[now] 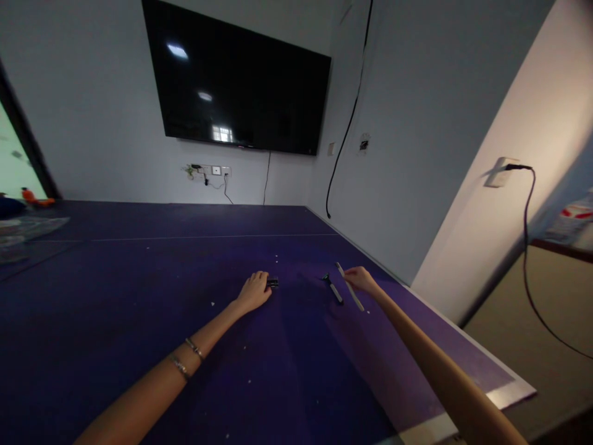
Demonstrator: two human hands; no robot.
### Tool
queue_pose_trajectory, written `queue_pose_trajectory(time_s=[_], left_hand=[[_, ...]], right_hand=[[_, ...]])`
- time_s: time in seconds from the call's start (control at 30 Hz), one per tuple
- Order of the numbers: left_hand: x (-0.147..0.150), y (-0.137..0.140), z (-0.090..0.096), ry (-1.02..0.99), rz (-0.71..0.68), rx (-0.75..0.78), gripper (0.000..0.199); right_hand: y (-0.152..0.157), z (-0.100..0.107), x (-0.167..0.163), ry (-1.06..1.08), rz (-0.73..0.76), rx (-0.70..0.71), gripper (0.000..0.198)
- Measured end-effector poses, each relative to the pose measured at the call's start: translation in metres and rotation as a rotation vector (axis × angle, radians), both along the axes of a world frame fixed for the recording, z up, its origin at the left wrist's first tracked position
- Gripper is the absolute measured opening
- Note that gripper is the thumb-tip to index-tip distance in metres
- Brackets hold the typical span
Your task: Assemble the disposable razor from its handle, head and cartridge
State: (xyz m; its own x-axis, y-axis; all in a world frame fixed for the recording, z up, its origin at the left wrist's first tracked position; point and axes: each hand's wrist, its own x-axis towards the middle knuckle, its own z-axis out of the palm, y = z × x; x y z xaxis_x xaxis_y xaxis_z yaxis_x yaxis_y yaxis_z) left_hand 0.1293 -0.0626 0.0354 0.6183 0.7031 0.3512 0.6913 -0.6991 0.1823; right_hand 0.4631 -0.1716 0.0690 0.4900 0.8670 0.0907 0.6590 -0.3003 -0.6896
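My left hand rests low over the dark blue tabletop, its fingers closed on a small black object that pokes out on the right; its kind I cannot make out. Two bands circle that wrist. On the right, my right hand pinches a long, thin, pale grey strip, which slants from upper left to lower right. Just left of the strip lies what looks like a razor, with a dark head and a grey and black handle. Neither hand touches it.
Small white scraps dot the blue tabletop. A clear plastic bag and an orange object are at the far left. A television hangs on the wall ahead, and a black cable dangles near the corner.
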Motion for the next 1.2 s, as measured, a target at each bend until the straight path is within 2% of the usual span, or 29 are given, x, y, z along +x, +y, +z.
queue_pose_trajectory(time_s=[0.1, 0.23, 0.4, 0.7, 0.83, 1.03, 1.13, 1.2], left_hand=[[-0.004, 0.02, -0.012, 0.047, -0.028, -0.022, 0.045], [-0.001, 0.032, -0.02, 0.057, -0.041, -0.057, 0.05], [0.002, 0.036, -0.023, 0.054, -0.06, -0.08, 0.05], [0.0, 0.036, -0.023, 0.033, -0.104, -0.095, 0.044], [-0.001, 0.036, -0.02, 0.012, -0.105, -0.098, 0.04], [0.003, 0.028, -0.011, -0.194, -0.09, -0.134, 0.038], [0.013, 0.012, -0.004, -0.263, -0.149, -0.124, 0.043], [0.021, -0.003, 0.003, -0.265, -0.224, -0.106, 0.049]], right_hand=[[0.005, -0.011, 0.01, -0.121, 0.006, -0.085, 0.013], [0.015, -0.026, 0.01, -0.252, 0.025, -0.142, 0.013], [0.028, -0.037, 0.01, -0.367, 0.034, -0.177, 0.013], [0.03, -0.042, 0.009, -0.419, 0.056, -0.206, 0.017], [0.023, -0.033, 0.008, -0.434, 0.073, -0.164, 0.022], [0.012, 0.001, -0.007, -0.48, 0.15, -0.039, 0.029], [0.009, 0.016, -0.031, -0.454, 0.304, 0.026, 0.037], [0.005, 0.022, -0.05, -0.373, 0.485, 0.074, 0.049]])
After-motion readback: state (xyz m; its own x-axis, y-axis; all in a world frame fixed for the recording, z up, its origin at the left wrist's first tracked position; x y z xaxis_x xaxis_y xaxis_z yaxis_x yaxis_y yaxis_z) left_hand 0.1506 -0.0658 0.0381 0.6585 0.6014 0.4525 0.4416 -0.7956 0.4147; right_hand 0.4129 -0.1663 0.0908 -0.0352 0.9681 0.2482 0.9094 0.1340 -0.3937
